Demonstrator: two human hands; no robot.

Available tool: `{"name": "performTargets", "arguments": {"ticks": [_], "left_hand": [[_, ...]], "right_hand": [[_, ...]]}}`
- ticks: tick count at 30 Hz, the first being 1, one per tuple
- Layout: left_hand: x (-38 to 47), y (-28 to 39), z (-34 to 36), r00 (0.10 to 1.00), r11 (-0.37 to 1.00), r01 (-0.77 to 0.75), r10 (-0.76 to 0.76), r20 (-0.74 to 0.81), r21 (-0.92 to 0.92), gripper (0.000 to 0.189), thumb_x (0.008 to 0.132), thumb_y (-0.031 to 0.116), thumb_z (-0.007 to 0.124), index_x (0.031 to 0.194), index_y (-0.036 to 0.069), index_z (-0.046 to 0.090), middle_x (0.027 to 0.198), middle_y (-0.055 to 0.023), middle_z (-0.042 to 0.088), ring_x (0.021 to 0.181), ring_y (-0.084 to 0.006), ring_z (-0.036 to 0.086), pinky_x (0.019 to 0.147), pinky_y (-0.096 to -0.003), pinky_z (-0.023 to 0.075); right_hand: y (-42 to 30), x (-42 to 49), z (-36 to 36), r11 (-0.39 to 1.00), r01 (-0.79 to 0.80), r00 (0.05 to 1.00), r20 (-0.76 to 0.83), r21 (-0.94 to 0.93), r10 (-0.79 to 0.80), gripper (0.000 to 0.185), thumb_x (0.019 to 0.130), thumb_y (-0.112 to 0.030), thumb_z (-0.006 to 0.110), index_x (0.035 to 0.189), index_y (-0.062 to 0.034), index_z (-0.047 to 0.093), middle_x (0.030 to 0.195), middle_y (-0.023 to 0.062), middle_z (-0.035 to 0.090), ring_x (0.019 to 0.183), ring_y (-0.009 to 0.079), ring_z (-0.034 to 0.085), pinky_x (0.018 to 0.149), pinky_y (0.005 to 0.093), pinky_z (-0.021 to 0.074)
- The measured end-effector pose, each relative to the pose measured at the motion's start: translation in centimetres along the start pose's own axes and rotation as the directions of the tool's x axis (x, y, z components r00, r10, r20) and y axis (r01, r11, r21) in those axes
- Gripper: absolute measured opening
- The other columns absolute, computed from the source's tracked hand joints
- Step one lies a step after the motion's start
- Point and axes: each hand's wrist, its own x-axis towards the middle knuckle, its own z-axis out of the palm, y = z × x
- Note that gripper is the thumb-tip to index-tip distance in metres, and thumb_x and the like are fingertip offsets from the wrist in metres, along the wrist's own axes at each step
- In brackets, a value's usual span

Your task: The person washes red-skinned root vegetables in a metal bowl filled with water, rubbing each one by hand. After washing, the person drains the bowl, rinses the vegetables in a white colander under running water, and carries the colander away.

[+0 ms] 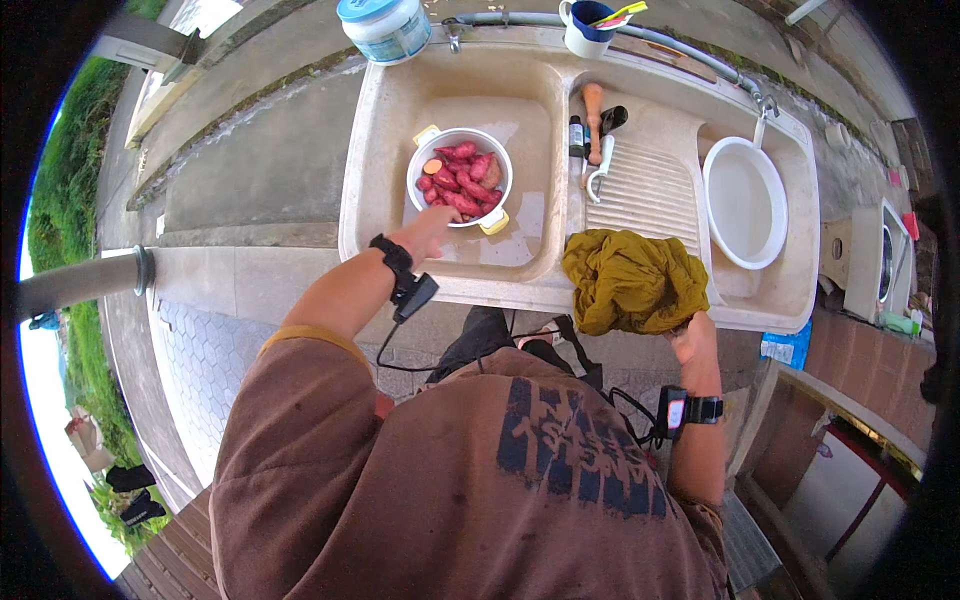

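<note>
In the left basin stands a white pot (412, 187) with yellow handles, filled with several red-skinned sweet potatoes (465, 178), one showing a pale cut face. My left hand (429, 229) is at the pot's near rim; its fingertips are partly hidden, so whether they grip anything is unclear. A wadded olive-yellow cloth (634, 281) lies over the front edge of the ribbed drainboard. My right hand (691, 337) is at the cloth's near right edge, its fingers mostly hidden beneath the fabric.
The stone double sink (564, 172) has a white plastic basin (746, 202) under the right tap. A wooden-handled tool (592, 120), a white peeler-like tool (600, 169) and small bottles (576, 136) lie on the drainboard. A lidded tub (386, 34) and a mug with toothbrushes (587, 37) stand behind.
</note>
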Motion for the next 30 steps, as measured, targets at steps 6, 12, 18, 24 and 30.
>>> {"name": "performTargets", "arguments": {"ticks": [6,12,18,24,30], "left_hand": [[6.5,-2.0,-4.4,0.985,0.977,0.098,-0.122,-0.118,-0.191,0.071,0.079,0.046,0.055,0.136,0.015,0.028,0.142,-0.0102,0.026,0.122,-0.0402,0.032,0.088,-0.0601,0.0364],[10.3,-2.0,-4.1,0.998,0.903,0.048,-0.064,-0.025,-0.428,0.048,0.085,0.037,0.049,0.124,0.011,0.039,0.129,-0.0111,0.044,0.109,-0.0340,0.047,0.089,-0.0550,0.0387],[11.7,-3.0,-4.9,0.993,0.769,0.077,-0.116,-0.020,-0.634,0.028,0.085,0.018,0.056,0.110,0.009,0.049,0.104,-0.0087,0.059,0.088,-0.0232,0.057,0.074,-0.0374,0.0504],[14.4,-4.7,-5.8,0.990,0.850,0.113,-0.142,-0.018,-0.515,0.015,0.084,0.013,0.058,0.098,0.009,0.053,0.086,-0.0058,0.058,0.073,-0.0175,0.056,0.055,-0.0294,0.0486],[13.2,-2.7,-5.9,0.999,0.903,-0.025,0.011,-0.035,-0.429,0.013,0.082,0.007,0.053,0.094,0.003,0.054,0.079,-0.0086,0.059,0.057,-0.0177,0.057,0.041,-0.0241,0.0446]], "right_hand": [[-0.7,-2.9,1.7,0.984,-0.077,0.989,0.137,0.160,0.056,0.036,0.092,-0.034,0.045,0.119,-0.0103,0.048,0.112,0.0066,0.055,0.106,0.0234,0.049,0.089,0.0451,0.0391],[-3.7,-3.7,7.0,0.965,0.229,0.946,0.203,0.128,-0.251,0.037,0.088,-0.032,0.052,0.117,-0.0081,0.052,0.105,0.0048,0.057,0.091,0.0170,0.051,0.081,0.0329,0.0394],[-6.2,-5.0,7.1,0.856,0.513,0.843,0.154,0.064,-0.516,0.049,0.090,-0.029,0.050,0.129,-0.0022,0.040,0.128,0.0118,0.045,0.115,0.0239,0.044,0.094,0.0370,0.0370],[-3.1,-6.1,5.7,0.971,0.230,0.970,0.064,0.064,-0.234,0.042,0.087,-0.028,0.053,0.120,-0.0021,0.047,0.113,0.0104,0.054,0.102,0.0215,0.052,0.086,0.0350,0.0419],[-0.8,-8.6,7.9,0.982,0.185,0.971,0.160,-0.041,-0.176,0.033,0.087,-0.023,0.053,0.112,-0.0008,0.052,0.101,0.0106,0.059,0.091,0.0204,0.056,0.076,0.0324,0.0449]]}}
